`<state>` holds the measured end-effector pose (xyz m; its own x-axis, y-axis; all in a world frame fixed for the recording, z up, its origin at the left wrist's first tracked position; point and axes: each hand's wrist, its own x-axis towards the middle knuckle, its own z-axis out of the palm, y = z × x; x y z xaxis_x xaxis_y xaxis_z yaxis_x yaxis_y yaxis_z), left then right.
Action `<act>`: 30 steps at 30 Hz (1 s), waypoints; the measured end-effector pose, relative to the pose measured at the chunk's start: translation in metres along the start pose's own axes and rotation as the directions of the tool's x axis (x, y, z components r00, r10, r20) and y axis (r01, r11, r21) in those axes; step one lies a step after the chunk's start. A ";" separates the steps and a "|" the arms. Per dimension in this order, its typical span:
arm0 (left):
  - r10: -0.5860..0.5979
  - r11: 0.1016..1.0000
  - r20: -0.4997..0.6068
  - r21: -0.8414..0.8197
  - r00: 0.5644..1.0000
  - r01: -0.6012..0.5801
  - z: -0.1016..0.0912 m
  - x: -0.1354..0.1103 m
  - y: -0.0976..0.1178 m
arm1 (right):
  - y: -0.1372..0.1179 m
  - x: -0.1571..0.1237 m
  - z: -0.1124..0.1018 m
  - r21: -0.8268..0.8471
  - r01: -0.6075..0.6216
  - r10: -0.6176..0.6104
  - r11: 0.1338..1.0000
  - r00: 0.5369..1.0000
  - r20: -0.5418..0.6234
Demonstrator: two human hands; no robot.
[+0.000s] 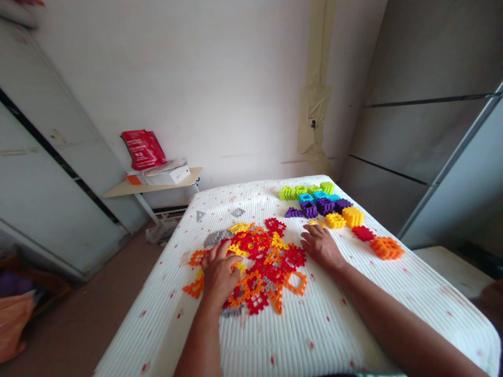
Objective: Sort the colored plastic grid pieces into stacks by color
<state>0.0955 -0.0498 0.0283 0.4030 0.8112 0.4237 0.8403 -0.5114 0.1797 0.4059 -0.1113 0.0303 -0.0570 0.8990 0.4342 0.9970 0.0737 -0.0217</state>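
Observation:
A loose pile of interlocking plastic tiles (257, 262) in red, orange, yellow and grey lies in the middle of a white quilted cover. My left hand (220, 272) rests over the left side of this pile, thumb and fingers apart, with tiles beneath it. Right of the pile, my right hand (321, 247) is low over the cover with its fingers spread. Just beyond those fingertips is a flat yellow tile (316, 223); whether they touch it I cannot tell. Stacked yellow tiles (352, 216) stand farther right, near a red stack (363, 233) and an orange stack (387, 248).
Behind these are purple stacks (325, 206), blue stacks (305, 198) and green stacks (287, 193). Two grey tiles lie apart at the back left, one a triangle (200, 215). A small side table (113, 190) holds a red bag (143, 150). Grey cabinets (416, 136) border the right.

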 end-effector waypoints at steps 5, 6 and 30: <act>-0.035 0.999 0.141 0.035 0.989 0.030 0.000 -0.003 -0.004 | 0.002 0.000 0.003 0.037 0.013 -0.013 0.999 1.000 -0.014; -0.046 0.999 0.170 0.032 0.984 0.041 0.000 -0.003 -0.004 | 0.003 -0.001 0.004 0.037 0.010 -0.010 0.999 1.000 -0.014; 0.153 0.979 -0.249 -0.093 0.956 -0.181 -0.005 0.008 0.006 | -0.001 0.001 0.004 0.036 0.001 -0.002 0.999 1.000 0.020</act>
<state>0.1018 -0.0484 0.0375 0.4241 0.6270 0.6535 0.7158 -0.6741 0.1822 0.4043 -0.1091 0.0274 -0.0600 0.9073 0.4163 0.9945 0.0901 -0.0531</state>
